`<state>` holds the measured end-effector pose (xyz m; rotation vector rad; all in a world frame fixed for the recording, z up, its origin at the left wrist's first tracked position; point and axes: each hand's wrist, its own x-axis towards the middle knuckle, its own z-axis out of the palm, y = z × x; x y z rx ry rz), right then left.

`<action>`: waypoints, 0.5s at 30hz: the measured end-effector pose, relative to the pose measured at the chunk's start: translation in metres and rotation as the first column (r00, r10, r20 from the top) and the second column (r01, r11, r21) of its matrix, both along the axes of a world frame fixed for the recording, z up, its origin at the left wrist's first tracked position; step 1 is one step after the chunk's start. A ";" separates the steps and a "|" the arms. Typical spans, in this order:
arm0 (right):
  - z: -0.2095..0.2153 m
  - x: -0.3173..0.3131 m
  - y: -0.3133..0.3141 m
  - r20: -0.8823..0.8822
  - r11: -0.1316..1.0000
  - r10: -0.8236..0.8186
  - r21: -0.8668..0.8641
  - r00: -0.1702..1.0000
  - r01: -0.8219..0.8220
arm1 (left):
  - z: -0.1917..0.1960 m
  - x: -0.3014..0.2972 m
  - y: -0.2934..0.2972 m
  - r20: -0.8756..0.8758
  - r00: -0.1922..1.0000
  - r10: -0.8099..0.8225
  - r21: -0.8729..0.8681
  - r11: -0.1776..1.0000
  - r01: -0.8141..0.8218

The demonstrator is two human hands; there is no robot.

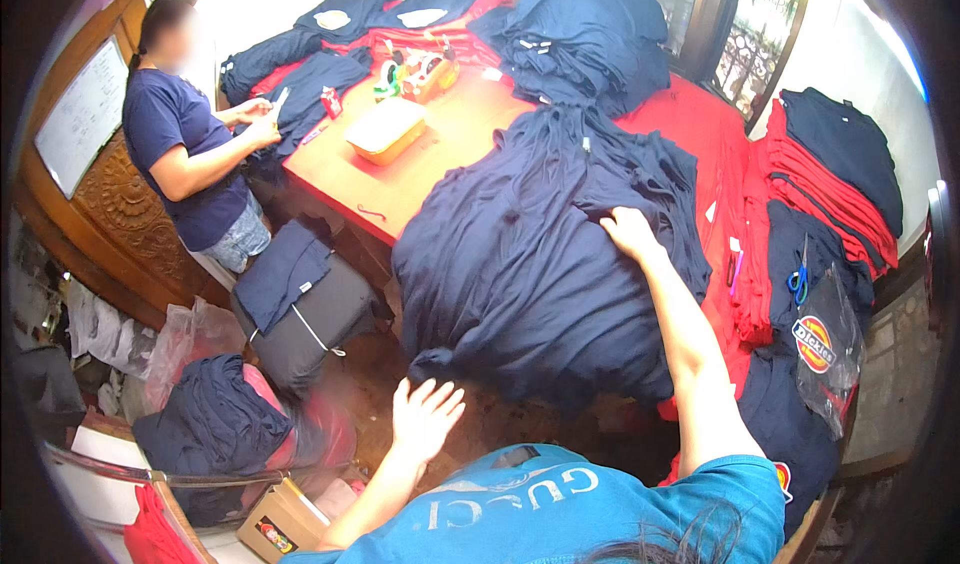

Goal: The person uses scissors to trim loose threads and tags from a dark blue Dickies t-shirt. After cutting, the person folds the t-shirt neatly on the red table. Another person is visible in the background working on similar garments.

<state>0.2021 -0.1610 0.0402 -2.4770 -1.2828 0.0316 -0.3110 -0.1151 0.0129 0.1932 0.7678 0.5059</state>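
Note:
A big heap of navy garments [530, 274] hangs over the near edge of the red-topped table [465, 119], its cloth falling in long folds toward me. My right hand [630, 232] is closed on a fold of navy cloth at the heap's upper right; the fingertips are partly hidden in the fabric. At the heap's lower left corner, just below a bunched end, my left hand [425, 419] has its fingers spread and holds nothing.
A person [190, 154] stands left of the table, hands together. A yellowish plastic box [385, 131] and tape dispenser [430, 74] sit on the table. Folded navy and red garments [840, 164], blue scissors [798, 282] and a clear bag [830, 349] lie right. A grey seat [305, 334] stands left.

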 end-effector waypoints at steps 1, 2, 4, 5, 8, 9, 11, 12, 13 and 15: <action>-0.018 -0.009 -0.020 0.014 0.999 0.000 0.050 1.000 0.000 | -0.003 0.009 0.008 -0.140 0.984 -0.109 0.276 0.950 0.144; -0.029 -0.016 -0.041 0.172 1.000 0.010 -0.008 0.985 -0.009 | 0.010 0.031 0.018 -0.247 0.956 -0.159 0.487 0.832 0.264; -0.023 -0.033 -0.053 0.314 0.988 0.132 0.040 0.940 -0.152 | 0.013 0.076 0.038 -0.398 0.916 -0.054 0.852 0.348 0.390; -0.021 -0.024 -0.053 0.215 0.977 0.203 0.022 0.955 -0.212 | 0.004 0.105 0.053 -0.377 0.926 -0.008 0.919 0.118 0.375; 0.040 0.028 -0.028 0.077 0.982 0.016 -0.190 0.997 -0.001 | 0.018 0.189 0.080 -0.550 0.802 0.235 0.724 -0.344 0.598; 0.055 0.075 -0.048 0.176 0.981 -0.195 0.019 0.965 0.195 | 0.017 0.220 0.083 -0.654 0.708 0.268 0.623 -0.341 0.704; 0.062 0.145 -0.112 0.028 0.555 -0.433 0.796 0.901 0.242 | 0.012 0.271 0.088 -0.600 0.663 0.448 0.525 -0.405 0.748; 0.068 0.157 -0.129 -0.039 0.419 -0.491 0.865 0.871 0.275 | 0.015 0.287 0.097 -0.559 0.637 0.531 0.509 -0.387 0.769; 0.068 0.147 -0.127 -0.053 0.536 -0.476 0.774 0.878 0.338 | 0.003 0.294 0.118 -0.558 0.602 0.572 0.529 -0.313 0.788; 0.070 0.087 -0.114 -0.080 0.750 -0.424 0.529 0.902 0.399 | -0.018 0.288 0.159 -0.462 0.569 0.680 0.528 -0.304 0.793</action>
